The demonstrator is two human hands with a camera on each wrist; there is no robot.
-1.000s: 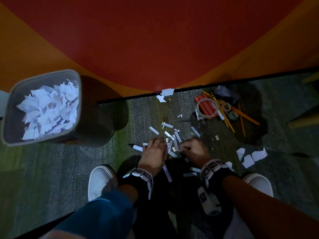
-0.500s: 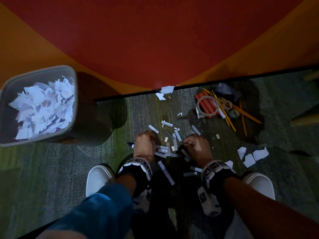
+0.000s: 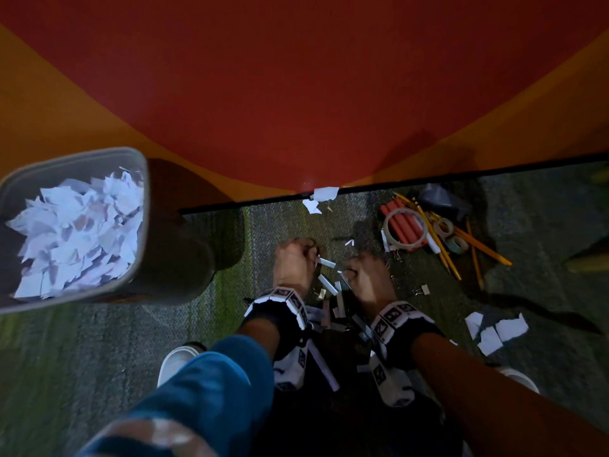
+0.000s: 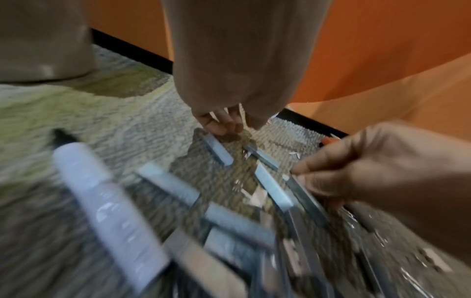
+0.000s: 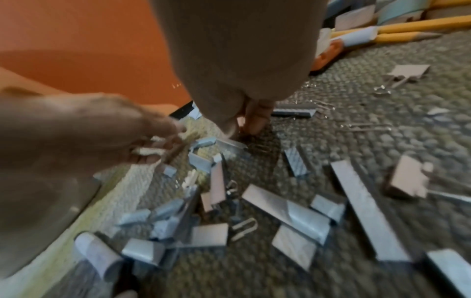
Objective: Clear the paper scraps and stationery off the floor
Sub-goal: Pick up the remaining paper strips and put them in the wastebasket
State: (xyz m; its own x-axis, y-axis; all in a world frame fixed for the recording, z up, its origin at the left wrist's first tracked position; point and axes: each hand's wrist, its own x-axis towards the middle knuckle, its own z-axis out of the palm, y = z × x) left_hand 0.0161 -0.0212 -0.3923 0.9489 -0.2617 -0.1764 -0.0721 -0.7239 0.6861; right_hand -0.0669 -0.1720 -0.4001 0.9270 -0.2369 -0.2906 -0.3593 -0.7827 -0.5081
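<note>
Both hands work low over the carpet [image 3: 204, 291], a litter of narrow paper strips [image 3: 328, 284] between and just behind them. The left hand [image 3: 295, 263] has fingertips curled and pinching small scraps, seen from the right wrist; 1 strip [image 3: 327, 262] lies just right of its fingertips, long axis running left to right. The right hand [image 3: 369, 278] is curled with fingertips on a strip [image 4: 303, 191]; whether it grips, I cannot tell. The left hand is nearer the bin [image 3: 141, 206], off to its left. Pencils [image 3: 443, 249] and tape [image 3: 407, 230] lie farther right.

head looks down; blurry wrists perhaps near carpet [image 3: 204, 285].
</note>
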